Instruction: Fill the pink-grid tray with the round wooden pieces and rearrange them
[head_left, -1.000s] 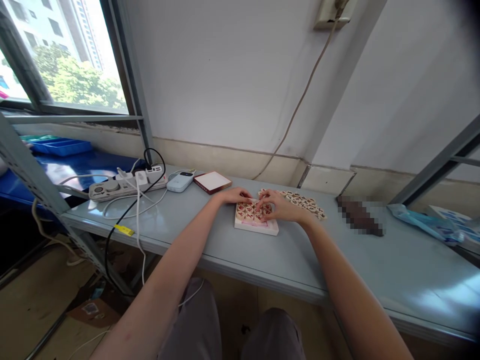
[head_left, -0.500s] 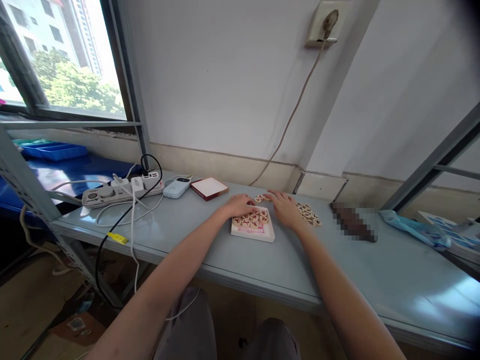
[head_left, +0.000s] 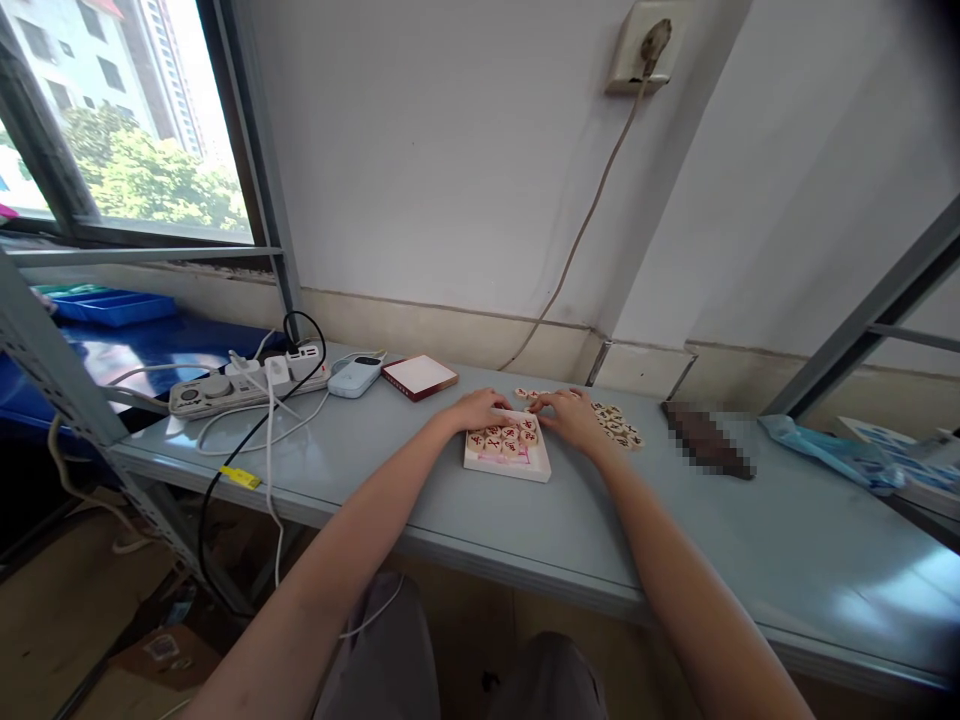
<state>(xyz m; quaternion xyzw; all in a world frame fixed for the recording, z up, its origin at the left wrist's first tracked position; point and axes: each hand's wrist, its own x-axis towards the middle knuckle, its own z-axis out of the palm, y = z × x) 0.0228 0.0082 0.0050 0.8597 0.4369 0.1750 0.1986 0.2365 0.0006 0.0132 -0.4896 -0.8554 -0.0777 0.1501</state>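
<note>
Curling the left hand over the far left part of an open white box, with fingers bent close together above the far row of pieces. Covering the fingertips' contact there, so being unable to tell whether pinching a piece or only touching one. Reaching the right hand in at the far right corner of the same box, with fingers bent and leaving a narrow gap to the thumb; again being unable to tell of any piece between them.

Sitting in the box on the grey surface, showing round boxed pieces with red characters, lying flat side by side. Leaving a strip of the box's bottom, with pink markings, showing along the near side. Lying just beyond the right fingertips, showing a few loose pieces; spreading to the right of the right hand, showing a cluster of dark-marked pieces.

Resting to the left and farther back, showing a dark red box part with a white top face. Lying farther left, showing a pale blue device, then a power strip with cables running over it. Lying well to the right, showing a pixelated brown object and a blue plastic bag.
</note>
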